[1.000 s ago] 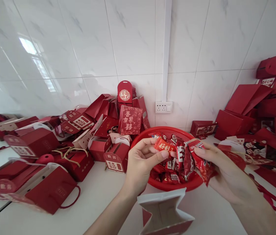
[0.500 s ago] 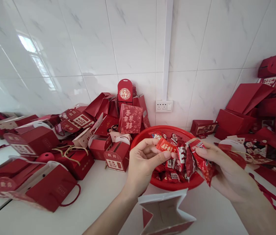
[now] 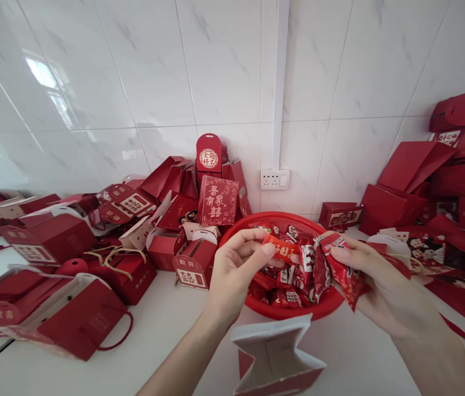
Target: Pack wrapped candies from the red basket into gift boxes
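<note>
My left hand [image 3: 236, 269] pinches an orange-red wrapped candy [image 3: 282, 249] between thumb and fingers. My right hand [image 3: 375, 283] is closed on several red candy packets [image 3: 342, 272], which fan out toward the left hand. Both hands are over a red plastic basket [image 3: 327, 309] holding many wrapped candies [image 3: 288, 297]. Just below the basket, near the bottom edge of the view, stands an open box [image 3: 277, 355] with a pale inside and red outside; nothing shows in it.
Red gift boxes [image 3: 53, 236] crowd the left side, some with cord handles. Behind the basket are an upright box [image 3: 219, 201] and a wall socket [image 3: 274, 179]. More red boxes [image 3: 393, 206] are stacked at the right.
The left hand has shifted slightly left, and the candy in it has turned a little. The right hand still grips its packets. The whole view has moved very slightly.
</note>
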`<state>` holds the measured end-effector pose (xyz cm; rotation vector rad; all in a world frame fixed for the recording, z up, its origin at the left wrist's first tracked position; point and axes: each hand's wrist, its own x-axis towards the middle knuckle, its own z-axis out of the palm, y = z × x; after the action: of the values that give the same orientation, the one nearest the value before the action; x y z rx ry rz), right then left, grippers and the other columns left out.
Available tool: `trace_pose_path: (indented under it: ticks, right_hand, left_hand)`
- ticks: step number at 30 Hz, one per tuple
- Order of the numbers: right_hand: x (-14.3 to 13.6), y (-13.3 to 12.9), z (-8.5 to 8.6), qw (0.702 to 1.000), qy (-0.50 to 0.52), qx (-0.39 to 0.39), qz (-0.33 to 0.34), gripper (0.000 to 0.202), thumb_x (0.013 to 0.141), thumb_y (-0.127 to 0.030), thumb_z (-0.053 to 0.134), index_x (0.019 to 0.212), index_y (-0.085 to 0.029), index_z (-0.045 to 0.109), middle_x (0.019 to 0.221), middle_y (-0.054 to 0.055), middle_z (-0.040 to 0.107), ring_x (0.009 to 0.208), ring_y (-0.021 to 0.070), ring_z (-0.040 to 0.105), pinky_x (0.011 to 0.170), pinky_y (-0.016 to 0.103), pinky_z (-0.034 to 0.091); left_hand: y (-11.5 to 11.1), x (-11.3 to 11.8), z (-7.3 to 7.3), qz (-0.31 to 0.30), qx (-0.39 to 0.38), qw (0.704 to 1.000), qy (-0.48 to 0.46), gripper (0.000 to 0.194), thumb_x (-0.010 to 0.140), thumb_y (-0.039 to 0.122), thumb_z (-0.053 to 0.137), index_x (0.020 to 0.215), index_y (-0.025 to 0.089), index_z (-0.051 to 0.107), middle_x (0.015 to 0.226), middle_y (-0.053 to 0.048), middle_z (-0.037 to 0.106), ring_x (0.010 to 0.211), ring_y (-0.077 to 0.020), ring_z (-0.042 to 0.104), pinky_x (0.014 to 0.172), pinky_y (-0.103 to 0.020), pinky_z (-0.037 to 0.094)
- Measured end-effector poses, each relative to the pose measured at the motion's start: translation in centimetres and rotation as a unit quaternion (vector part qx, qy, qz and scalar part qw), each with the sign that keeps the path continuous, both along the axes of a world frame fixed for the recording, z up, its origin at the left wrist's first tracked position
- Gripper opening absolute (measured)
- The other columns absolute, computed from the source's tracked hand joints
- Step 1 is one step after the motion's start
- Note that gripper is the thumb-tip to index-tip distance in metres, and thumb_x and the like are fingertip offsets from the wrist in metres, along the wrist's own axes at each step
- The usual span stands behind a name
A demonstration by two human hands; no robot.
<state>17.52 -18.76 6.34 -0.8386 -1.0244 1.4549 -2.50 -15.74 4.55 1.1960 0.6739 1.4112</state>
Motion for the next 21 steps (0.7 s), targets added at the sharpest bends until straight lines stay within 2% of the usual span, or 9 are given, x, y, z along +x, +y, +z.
trace_pose_path:
  ticks: [5,9,11,13,15,17,21]
  right_hand:
    - [0.1,-0.1,0.3,1.000,-0.002,0.000,0.004,0.031,0.066,-0.042,0.089,0.090,-0.025,0.079,0.097,0.008,0.080,0.089,0.0296,0.075,0.080,0.040,0.062]
    - [0.5,-0.2,0.6,1.000,-0.013,0.008,0.013,0.031,0.070,-0.040,0.088,0.095,-0.024,0.079,0.097,0.008,0.080,0.086,0.0260,0.075,0.077,0.034,0.062]
    - [0.7,-0.3,0.7,0.999,-0.015,0.011,0.028,0.029,0.073,-0.037,0.086,0.098,-0.024,0.079,0.097,0.007,0.080,0.084,0.0235,0.075,0.075,0.031,0.062]
    - [1.0,-0.3,0.7,0.999,-0.012,0.020,0.037,0.026,0.076,-0.035,0.085,0.099,-0.025,0.079,0.095,0.005,0.079,0.081,0.0204,0.075,0.073,0.027,0.061]
    - [1.3,-0.3,0.6,0.999,-0.007,0.030,0.042,0.024,0.077,-0.034,0.084,0.099,-0.026,0.079,0.094,0.004,0.079,0.079,0.0182,0.074,0.073,0.024,0.061]
    - [1.5,-0.2,0.6,0.998,-0.009,0.035,0.044,0.024,0.076,-0.034,0.085,0.099,-0.026,0.079,0.094,0.004,0.079,0.079,0.0178,0.074,0.073,0.024,0.061]
    - [2.1,-0.4,0.8,0.998,-0.034,0.031,0.051,0.027,0.073,-0.035,0.087,0.096,-0.025,0.079,0.090,0.005,0.077,0.072,0.0168,0.072,0.068,0.024,0.060]
  left_hand:
    - [0.0,-0.2,0.0,0.004,0.001,0.999,0.047,0.036,0.073,0.041,0.086,0.092,0.015,0.069,0.068,-0.002,0.073,0.063,-0.0195,0.075,0.072,-0.028,0.059]
    - [0.1,-0.8,0.3,-0.011,0.018,0.996,0.086,0.035,0.077,0.041,0.083,0.098,0.016,0.069,0.071,-0.002,0.075,0.068,-0.0206,0.075,0.076,-0.031,0.060]
    - [0.0,-1.7,1.0,-0.018,0.039,0.990,0.132,0.035,0.081,0.041,0.080,0.104,0.017,0.069,0.081,-0.004,0.077,0.078,-0.0213,0.076,0.079,-0.031,0.060]
    - [-0.3,-3.2,2.0,-0.022,0.072,0.977,0.201,0.029,0.085,0.040,0.076,0.103,0.019,0.070,0.099,-0.007,0.078,0.094,-0.0224,0.075,0.085,-0.030,0.058]
    - [-0.8,-5.0,3.0,-0.048,0.113,0.949,0.290,0.019,0.088,0.038,0.072,0.088,0.019,0.071,0.112,-0.008,0.076,0.109,-0.0239,0.070,0.091,-0.030,0.055]
    - [-1.5,-6.6,3.8,-0.085,0.149,0.913,0.370,0.020,0.090,0.035,0.071,0.079,0.019,0.071,0.116,-0.008,0.075,0.115,-0.0243,0.067,0.094,-0.030,0.053]
    - [-3.1,-8.1,4.4,-0.202,0.212,0.831,0.472,0.012,0.091,0.032,0.069,0.089,0.023,0.077,0.107,-0.006,0.077,0.109,-0.0227,0.069,0.090,-0.027,0.053]
